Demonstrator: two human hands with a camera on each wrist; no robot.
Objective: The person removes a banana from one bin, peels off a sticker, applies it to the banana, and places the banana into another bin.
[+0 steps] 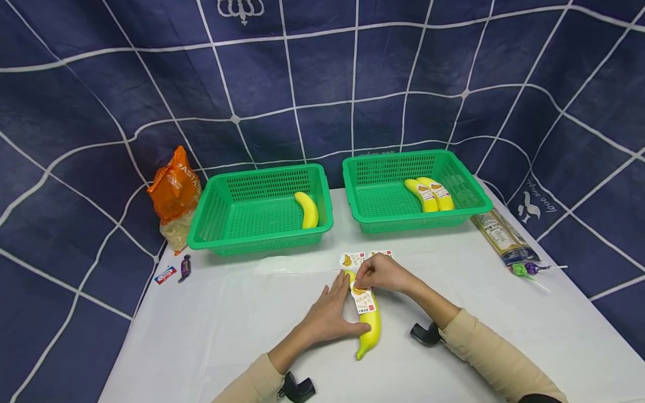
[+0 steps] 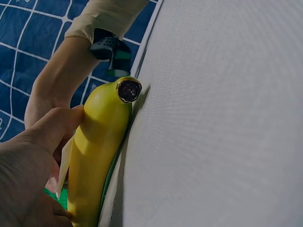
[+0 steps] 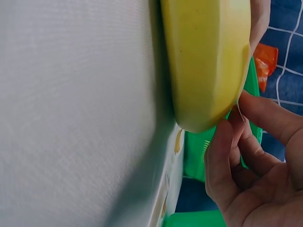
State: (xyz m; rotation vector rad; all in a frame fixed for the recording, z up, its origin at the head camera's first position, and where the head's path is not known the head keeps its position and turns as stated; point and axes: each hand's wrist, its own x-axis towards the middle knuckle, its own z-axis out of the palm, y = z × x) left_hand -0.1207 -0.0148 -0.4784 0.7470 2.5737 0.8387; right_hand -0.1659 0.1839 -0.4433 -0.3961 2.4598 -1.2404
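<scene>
Head cam sits above you, angled forward and down over the white surface [image 1: 252, 336], backdrop behind the two green baskets [image 1: 259, 210]. Left wrist cam is low on the surface, very close to the banana [image 2: 102, 151], looking along it from its blossom end. Right wrist cam is equally close, at the banana's [image 3: 208, 61] other end. All three views share the banana [image 1: 369, 327].

banana [image 1: 372, 327]: yellow, lying flat on white table, near front centre, stem end toward baskets | sticker [image 1: 364, 299]: white with banana print, partly laid across banana's upper half
</scene>
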